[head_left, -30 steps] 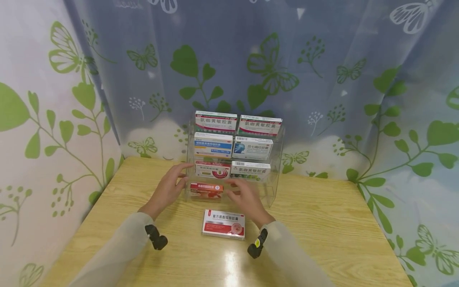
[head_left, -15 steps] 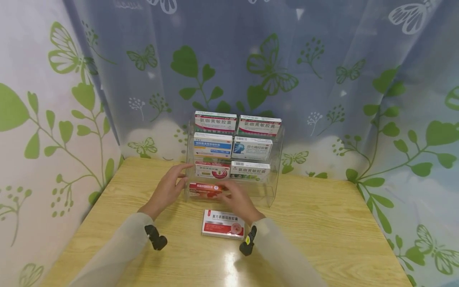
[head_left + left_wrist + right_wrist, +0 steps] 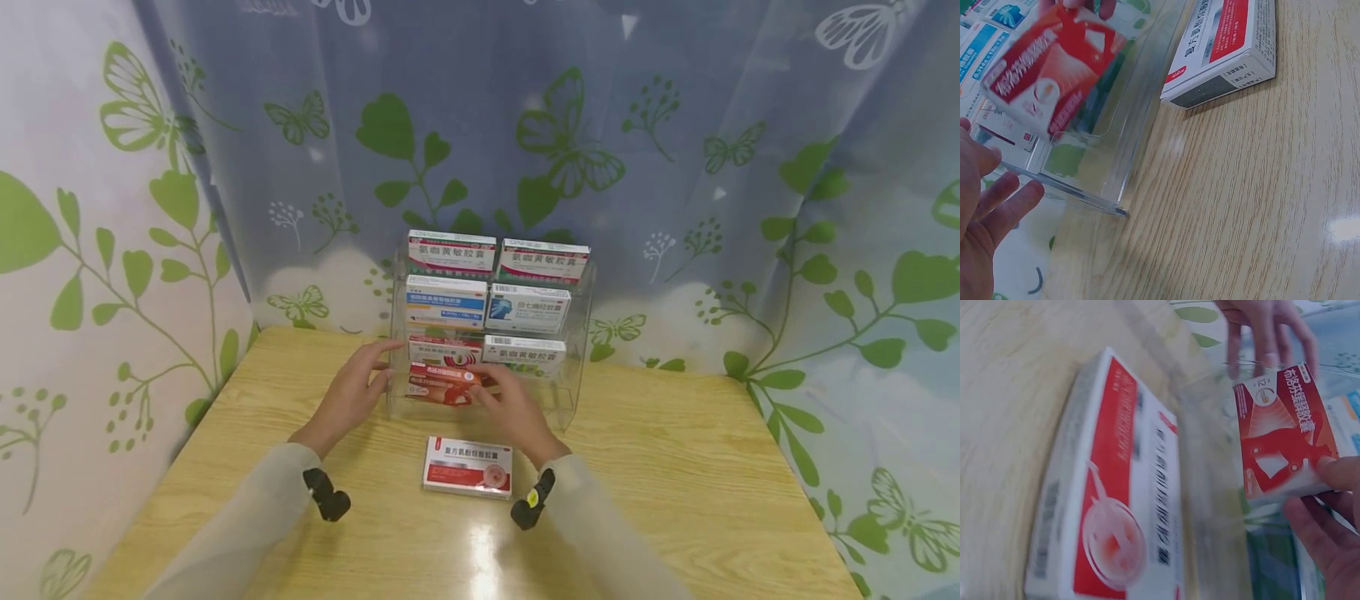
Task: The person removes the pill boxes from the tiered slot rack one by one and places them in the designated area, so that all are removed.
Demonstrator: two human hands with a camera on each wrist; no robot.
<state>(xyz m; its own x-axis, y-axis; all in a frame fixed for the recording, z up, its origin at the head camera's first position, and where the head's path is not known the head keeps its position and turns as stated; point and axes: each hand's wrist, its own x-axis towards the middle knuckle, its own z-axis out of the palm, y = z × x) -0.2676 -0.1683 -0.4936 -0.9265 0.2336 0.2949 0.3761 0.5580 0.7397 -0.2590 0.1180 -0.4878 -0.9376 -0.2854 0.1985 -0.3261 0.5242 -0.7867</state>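
My right hand pinches the right end of a red medicine box, thumb on its front in the right wrist view. The box is tilted and raised before the lower tiers of a clear acrylic display stand, overlapping the red-and-white medicine box behind it. My left hand rests at the stand's left side, fingers fairly straight and spread; in the left wrist view its fingertips lie by the stand's edge. A white-and-red medicine box lies flat on the table before the stand.
Several more boxes stand in the tiers: two capsule boxes on top, a blue-and-white box and a pale box in the middle, a white-green box lower right. The wooden table meets a patterned curtain behind.
The red medicine box has risen from the lowest tier, its front now showing more. My right hand first slid left to it, then moved up and right with it. The left hand stays put.
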